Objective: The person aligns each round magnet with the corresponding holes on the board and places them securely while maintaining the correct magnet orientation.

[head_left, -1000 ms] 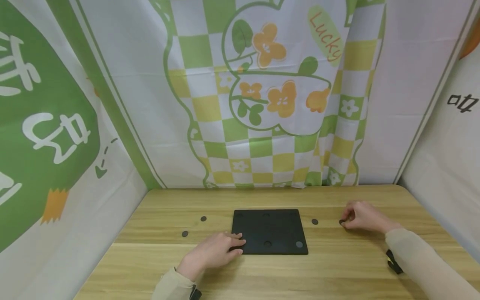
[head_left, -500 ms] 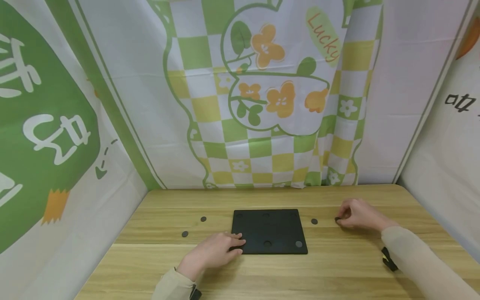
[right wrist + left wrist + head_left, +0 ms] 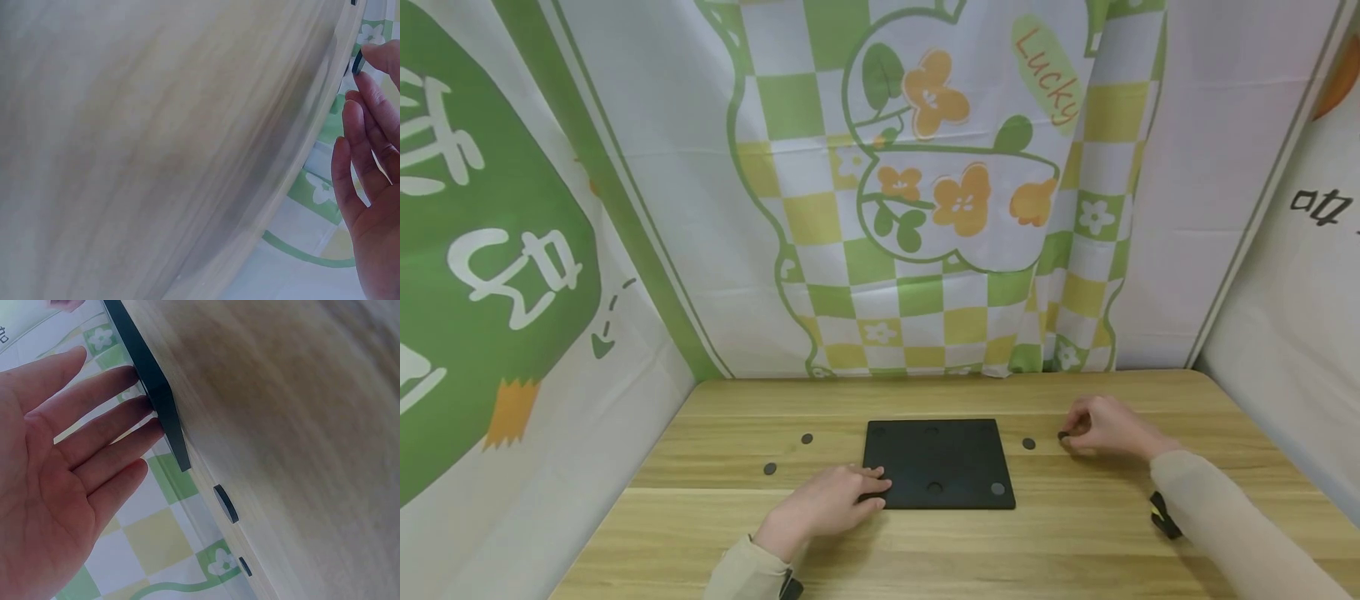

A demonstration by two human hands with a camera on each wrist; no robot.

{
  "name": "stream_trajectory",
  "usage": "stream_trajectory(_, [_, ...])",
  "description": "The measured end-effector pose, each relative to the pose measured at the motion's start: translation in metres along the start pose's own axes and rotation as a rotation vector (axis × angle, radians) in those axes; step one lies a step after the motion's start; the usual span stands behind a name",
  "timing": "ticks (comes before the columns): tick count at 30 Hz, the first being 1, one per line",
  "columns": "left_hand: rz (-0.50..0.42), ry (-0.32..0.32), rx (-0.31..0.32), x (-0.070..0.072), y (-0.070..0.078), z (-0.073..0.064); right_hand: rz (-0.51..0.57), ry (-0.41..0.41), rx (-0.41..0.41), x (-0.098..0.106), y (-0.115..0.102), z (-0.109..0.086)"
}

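Note:
A black rectangular board [image 3: 932, 458] with shallow round recesses lies flat on the table. In its front right recess sits a grey disc [image 3: 997, 489]. My left hand [image 3: 831, 500] rests its straight fingertips on the board's left edge; the left wrist view shows those fingers [image 3: 112, 428] extended against the board's edge. Right of the board, my right hand [image 3: 1108, 429] pinches a small dark disc [image 3: 357, 63] between thumb and forefinger, just above the table. Another dark disc [image 3: 1029, 444] lies on the wood between that hand and the board.
Two more dark discs, a nearer one [image 3: 770, 469] and a farther one [image 3: 807, 438], lie left of the board. The wooden table [image 3: 970, 558] ends at a patterned curtain [image 3: 925, 317] behind, with printed cloth walls on both sides.
My right hand has moved left toward the board with the pinched disc, coming nearer to the disc on the table. My left hand stays in place on the board.

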State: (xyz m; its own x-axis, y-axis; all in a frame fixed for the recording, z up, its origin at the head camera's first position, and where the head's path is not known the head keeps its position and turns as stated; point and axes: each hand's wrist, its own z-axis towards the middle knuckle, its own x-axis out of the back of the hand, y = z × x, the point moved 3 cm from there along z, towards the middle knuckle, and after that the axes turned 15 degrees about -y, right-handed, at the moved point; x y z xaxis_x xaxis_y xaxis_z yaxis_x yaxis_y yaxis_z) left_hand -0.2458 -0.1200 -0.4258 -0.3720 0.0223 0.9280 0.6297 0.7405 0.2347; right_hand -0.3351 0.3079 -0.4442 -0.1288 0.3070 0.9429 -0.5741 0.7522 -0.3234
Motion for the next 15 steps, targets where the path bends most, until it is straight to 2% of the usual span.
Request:
stream_trajectory(6, [0.000,0.005,-0.003,0.000,0.000,-0.001,0.027,-0.003,0.017,0.000,-0.004,0.004])
stream_trajectory(15, [-0.008,0.005,-0.006,0.001,0.000,-0.001,0.056,-0.009,-0.013,-0.002,-0.010,0.013])
